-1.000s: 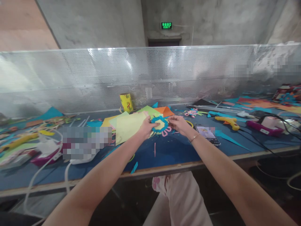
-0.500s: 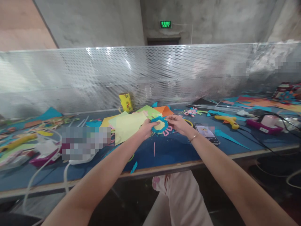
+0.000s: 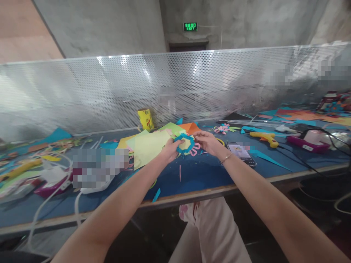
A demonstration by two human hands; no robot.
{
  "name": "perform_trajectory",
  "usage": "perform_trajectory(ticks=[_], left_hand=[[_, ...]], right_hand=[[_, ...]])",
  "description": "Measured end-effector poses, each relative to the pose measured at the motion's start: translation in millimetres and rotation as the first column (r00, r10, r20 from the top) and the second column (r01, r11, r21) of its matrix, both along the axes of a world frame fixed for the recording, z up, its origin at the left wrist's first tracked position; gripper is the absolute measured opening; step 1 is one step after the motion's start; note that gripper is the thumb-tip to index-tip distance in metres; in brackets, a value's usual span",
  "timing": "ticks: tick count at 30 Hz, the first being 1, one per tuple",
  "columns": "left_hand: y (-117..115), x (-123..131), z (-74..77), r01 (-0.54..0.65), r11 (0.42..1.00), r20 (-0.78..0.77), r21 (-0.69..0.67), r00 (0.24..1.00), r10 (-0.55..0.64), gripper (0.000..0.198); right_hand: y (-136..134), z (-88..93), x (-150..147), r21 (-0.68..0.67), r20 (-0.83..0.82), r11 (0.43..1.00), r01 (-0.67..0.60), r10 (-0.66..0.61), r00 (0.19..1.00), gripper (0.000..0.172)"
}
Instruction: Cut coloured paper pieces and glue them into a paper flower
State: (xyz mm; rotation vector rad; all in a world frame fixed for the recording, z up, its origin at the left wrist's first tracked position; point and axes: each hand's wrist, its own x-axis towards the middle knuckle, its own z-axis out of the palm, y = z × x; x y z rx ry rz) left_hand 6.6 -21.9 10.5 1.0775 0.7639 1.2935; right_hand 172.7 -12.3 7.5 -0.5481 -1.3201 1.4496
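Observation:
Both hands meet over the middle of the blue-topped table [image 3: 192, 175]. My left hand [image 3: 170, 149] is closed on the left side of a paper flower [image 3: 185, 143] with a blue fringed ring and a yellow centre. My right hand [image 3: 207, 141] pinches the flower's right side, a thin bracelet on its wrist. Pink paper loops [image 3: 195, 150] show just under the flower. Yellow-green paper sheets [image 3: 149, 145] lie directly left of my left hand.
A phone [image 3: 240, 152] lies right of my right hand, then a yellow glue gun [image 3: 263, 137] and a pink device [image 3: 308, 145] with black cables. Orange paper [image 3: 192, 128], a yellow packet [image 3: 146, 119], paper scraps and white cords litter the table. A perforated metal screen [image 3: 109, 91] runs along the back.
The hands and the flower stay together in nearly the same spot; my fingers have shifted slightly on the ring. The view has drifted a little.

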Motion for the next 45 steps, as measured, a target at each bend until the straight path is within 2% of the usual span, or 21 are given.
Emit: perform_trajectory(ticks=[10, 20, 25, 27, 30, 36, 40, 45], left_hand=[[0.7, 1.0, -0.1, -0.029, 0.999, -0.021, 0.014, 0.999, 0.029, 0.026], [0.0, 10.6, -9.2, -0.18, 0.983, -0.059, 0.045, 0.981, 0.183, 0.025], [-3.3, 12.4, -8.8, -0.212, 0.975, -0.036, 0.067, 0.976, 0.214, 0.028], [-2.8, 11.3, -9.2, -0.2, 0.977, -0.044, 0.067, 0.978, 0.203, 0.03], [-0.3, 8.3, -10.4, -0.154, 0.985, -0.073, 0.074, 0.985, 0.159, 0.032], [9.1, -1.1, -12.9, -0.102, 0.993, -0.145, 0.058, 0.983, 0.109, 0.034], [16.8, -7.3, -16.8, -0.116, 0.991, -0.174, 0.066, 0.977, 0.126, 0.036], [19.3, -8.1, -19.7, -0.052, 0.99, -0.2, 0.128, 0.977, 0.077, 0.038]], right_hand=[[-2.0, 0.7, -1.1, 0.006, 0.027, 1.0, 0.023, -0.023, 0.999, 0.017], [6.2, -8.1, -4.6, 0.039, 0.153, 0.991, 0.129, -0.133, 0.979, 0.022], [6.2, -7.6, -5.3, 0.017, 0.097, 0.998, 0.067, -0.069, 0.993, 0.024], [7.2, -7.8, -5.3, -0.021, 0.074, 0.999, 0.045, -0.044, 0.996, 0.021], [9.9, -9.8, -4.1, -0.054, 0.071, 0.996, 0.076, -0.072, 0.995, 0.014], [10.7, -13.3, -0.3, -0.136, 0.289, 0.967, 0.214, -0.168, 0.942, 0.005], [6.3, -12.0, -1.4, -0.131, 0.383, 0.978, 0.162, -0.101, 0.918, 0.005], [4.6, -11.8, -3.5, -0.058, 0.401, 0.992, 0.115, -0.083, 0.912, 0.007]])
